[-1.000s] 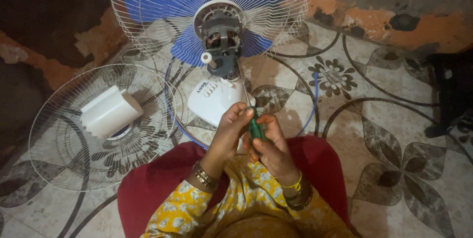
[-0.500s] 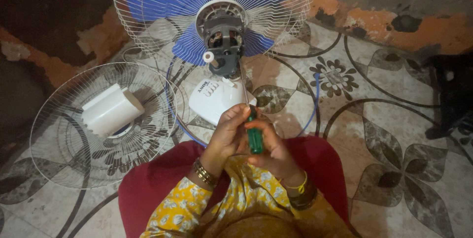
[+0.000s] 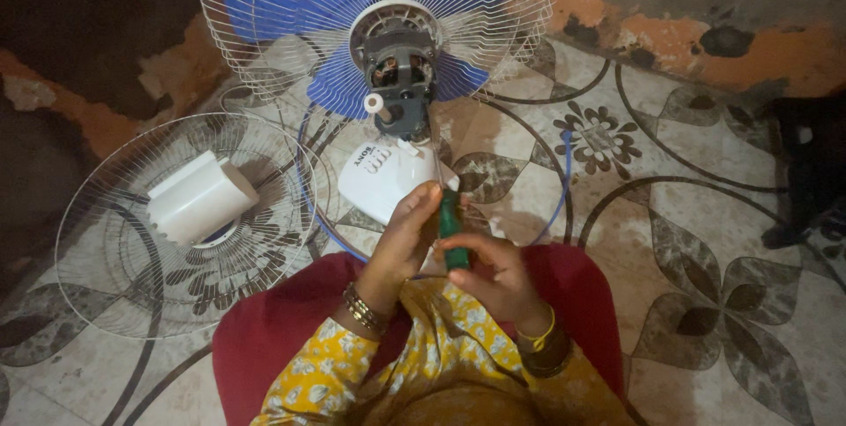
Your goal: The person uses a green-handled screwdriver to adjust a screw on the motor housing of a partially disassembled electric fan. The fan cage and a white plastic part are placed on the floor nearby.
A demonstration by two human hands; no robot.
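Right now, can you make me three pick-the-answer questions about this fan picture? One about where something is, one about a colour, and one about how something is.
1. Where does the white cylinder cover lie?
A. on the loose wire grille
B. on the red cushion
C. on the motor

2. What colour are the fan blades?
A. green
B. blue
C. white

3. How is the motor?
A. wrapped in cloth
B. bare, cover off
C. under water

Answers: 1 A, the cover rests inside the grille. 2 B, blue shows behind the wires. 3 B, its metal parts are in plain view.

A green-handled screwdriver (image 3: 453, 232) stands nearly upright, its shaft pointing toward twelve o'clock against the white fan base housing (image 3: 388, 181) lying on the floor.
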